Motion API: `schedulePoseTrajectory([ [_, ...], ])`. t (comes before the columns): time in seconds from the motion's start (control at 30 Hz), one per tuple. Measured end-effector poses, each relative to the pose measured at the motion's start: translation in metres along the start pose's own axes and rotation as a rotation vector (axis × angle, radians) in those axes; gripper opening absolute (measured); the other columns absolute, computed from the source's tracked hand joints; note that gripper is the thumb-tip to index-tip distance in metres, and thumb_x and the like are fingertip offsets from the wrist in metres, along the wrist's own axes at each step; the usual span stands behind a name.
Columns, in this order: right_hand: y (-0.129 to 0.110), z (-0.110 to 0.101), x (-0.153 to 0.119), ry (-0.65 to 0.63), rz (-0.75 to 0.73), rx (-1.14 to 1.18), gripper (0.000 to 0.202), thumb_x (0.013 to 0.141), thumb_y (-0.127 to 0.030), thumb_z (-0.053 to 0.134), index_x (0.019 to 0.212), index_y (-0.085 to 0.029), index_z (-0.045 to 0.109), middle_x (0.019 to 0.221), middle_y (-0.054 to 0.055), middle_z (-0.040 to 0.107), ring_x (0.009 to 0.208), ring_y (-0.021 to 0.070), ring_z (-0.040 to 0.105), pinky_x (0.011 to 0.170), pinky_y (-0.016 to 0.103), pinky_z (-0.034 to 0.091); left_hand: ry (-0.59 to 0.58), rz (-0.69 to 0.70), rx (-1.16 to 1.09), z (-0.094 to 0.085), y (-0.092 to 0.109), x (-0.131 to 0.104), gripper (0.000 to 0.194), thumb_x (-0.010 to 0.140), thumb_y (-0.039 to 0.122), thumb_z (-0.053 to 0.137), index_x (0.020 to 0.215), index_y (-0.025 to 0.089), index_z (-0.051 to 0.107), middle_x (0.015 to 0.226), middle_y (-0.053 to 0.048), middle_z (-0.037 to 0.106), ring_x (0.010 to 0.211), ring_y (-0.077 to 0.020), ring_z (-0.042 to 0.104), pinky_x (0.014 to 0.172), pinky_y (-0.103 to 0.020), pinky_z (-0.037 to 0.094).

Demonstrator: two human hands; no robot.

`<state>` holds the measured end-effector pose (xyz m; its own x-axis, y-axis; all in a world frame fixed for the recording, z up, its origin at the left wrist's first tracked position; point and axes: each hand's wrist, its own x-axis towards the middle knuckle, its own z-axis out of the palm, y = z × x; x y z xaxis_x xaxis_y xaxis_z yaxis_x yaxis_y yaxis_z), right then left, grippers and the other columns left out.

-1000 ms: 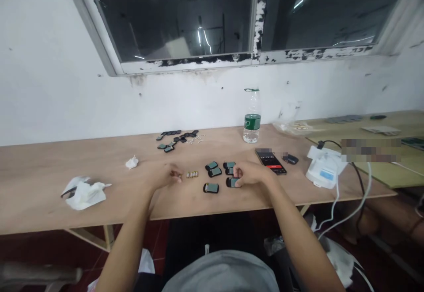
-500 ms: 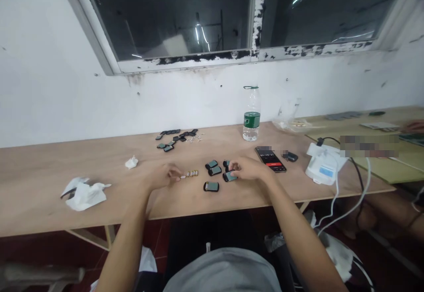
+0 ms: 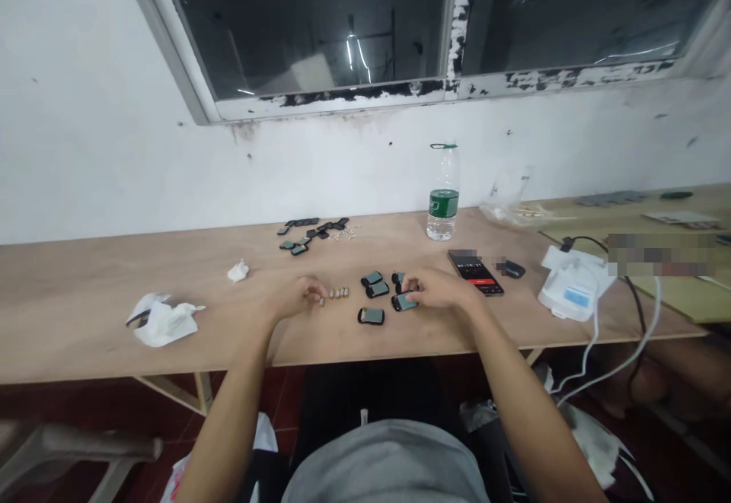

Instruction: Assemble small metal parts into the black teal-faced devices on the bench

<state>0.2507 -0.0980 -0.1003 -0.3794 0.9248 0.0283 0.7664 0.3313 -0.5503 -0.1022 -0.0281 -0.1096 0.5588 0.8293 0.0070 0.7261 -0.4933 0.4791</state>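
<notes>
My left hand (image 3: 297, 297) is closed at the fingertips around a small silvery battery-like cell (image 3: 321, 302), which the fingers partly cover. Just right of it lies a short row of similar small cells (image 3: 340, 292) with yellowish ends. My right hand (image 3: 431, 288) has its fingers bent onto a black rounded case with a grey-green panel (image 3: 403, 302), gripping its right end, with the case resting on the table. Behind those fingers another such case (image 3: 398, 279) is partly hidden. Between my hands lie more of these cases, one nearer me (image 3: 371, 316) and a pair (image 3: 377, 289) touching.
Further back are a pile of dark cases (image 3: 328, 229) and small white bits (image 3: 343, 235). A water bottle (image 3: 443, 202), a phone (image 3: 475, 273), a black fob-like object (image 3: 514, 269) and a white device with cables (image 3: 574, 290) stand right. Crumpled tissues (image 3: 167, 323) lie left.
My left fingers have drawn the end cell slightly out of line, toward me. My right hand stays on the same case. The whole view has shifted a little.
</notes>
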Motion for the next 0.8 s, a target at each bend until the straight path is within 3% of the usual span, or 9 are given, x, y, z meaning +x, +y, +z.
schedulePoseTrajectory([
  [0.1, 0.001, 0.000, 0.000, -0.008, -0.014, -0.001, 0.018, 0.081, -0.017, 0.066, 0.098, -0.018, 0.072, 0.096, 0.005, 0.074, 0.082, 0.0191, 0.065, 0.071, 0.025, 0.046, -0.027, -0.049, 0.016, -0.001, -0.001, -0.002, 0.030, 0.072, 0.029, 0.063, 0.098, 0.020, 0.075, 0.094, -0.007, 0.075, 0.080, -0.0233, 0.068, 0.070, -0.031, 0.052],
  [0.27, -0.006, -0.004, -0.002, 0.013, -0.053, 0.040, 0.017, 0.083, -0.020, 0.065, 0.098, -0.019, 0.072, 0.098, 0.004, 0.074, 0.084, 0.0189, 0.066, 0.073, 0.025, 0.048, 0.009, -0.056, 0.045, 0.004, -0.009, 0.000, 0.026, 0.070, 0.025, 0.064, 0.092, 0.021, 0.076, 0.090, -0.006, 0.074, 0.079, -0.0224, 0.067, 0.070, -0.031, 0.051],
  [0.37, -0.014, -0.006, -0.002, 0.069, -0.065, 0.108, 0.017, 0.085, -0.023, 0.064, 0.099, -0.019, 0.072, 0.101, 0.004, 0.075, 0.085, 0.0184, 0.066, 0.077, 0.026, 0.049, 0.038, -0.023, 0.047, 0.001, -0.003, -0.002, 0.025, 0.071, 0.021, 0.061, 0.092, 0.020, 0.075, 0.088, -0.005, 0.073, 0.078, -0.0217, 0.066, 0.069, -0.030, 0.051],
  [0.47, -0.022, -0.004, -0.002, 0.139, -0.044, 0.213, 0.019, 0.087, -0.028, 0.064, 0.102, -0.019, 0.072, 0.101, 0.006, 0.075, 0.084, 0.0188, 0.067, 0.073, 0.027, 0.051, 0.088, 0.029, 0.040, -0.006, 0.020, -0.010, 0.022, 0.075, 0.022, 0.061, 0.092, 0.017, 0.073, 0.090, -0.007, 0.073, 0.078, -0.0220, 0.065, 0.070, -0.031, 0.052],
  [0.57, -0.030, 0.001, 0.001, 0.185, -0.048, 0.340, 0.023, 0.088, -0.031, 0.063, 0.104, -0.017, 0.071, 0.095, 0.007, 0.075, 0.083, 0.0197, 0.069, 0.069, 0.026, 0.052, 0.127, 0.190, -0.080, -0.008, 0.054, -0.019, 0.023, 0.085, 0.028, 0.059, 0.101, 0.018, 0.071, 0.101, -0.008, 0.072, 0.088, -0.0220, 0.066, 0.081, -0.034, 0.054],
  [0.67, -0.040, 0.008, 0.005, 0.190, -0.054, 0.457, 0.022, 0.087, -0.031, 0.064, 0.101, -0.015, 0.070, 0.090, 0.008, 0.075, 0.080, 0.0191, 0.069, 0.069, 0.027, 0.054, 0.171, 0.342, -0.151, 0.002, 0.084, -0.024, 0.024, 0.090, 0.031, 0.058, 0.104, 0.018, 0.072, 0.113, -0.011, 0.071, 0.098, -0.0238, 0.066, 0.093, -0.037, 0.053],
  [0.8, -0.051, 0.014, 0.007, 0.248, -0.086, 0.545, 0.020, 0.086, -0.030, 0.065, 0.098, -0.015, 0.070, 0.088, 0.007, 0.075, 0.074, 0.0175, 0.070, 0.070, 0.028, 0.055, 0.248, 0.381, -0.141, 0.021, 0.101, -0.018, 0.024, 0.093, 0.030, 0.057, 0.107, 0.021, 0.074, 0.114, -0.010, 0.071, 0.105, -0.0251, 0.066, 0.096, -0.040, 0.054],
])
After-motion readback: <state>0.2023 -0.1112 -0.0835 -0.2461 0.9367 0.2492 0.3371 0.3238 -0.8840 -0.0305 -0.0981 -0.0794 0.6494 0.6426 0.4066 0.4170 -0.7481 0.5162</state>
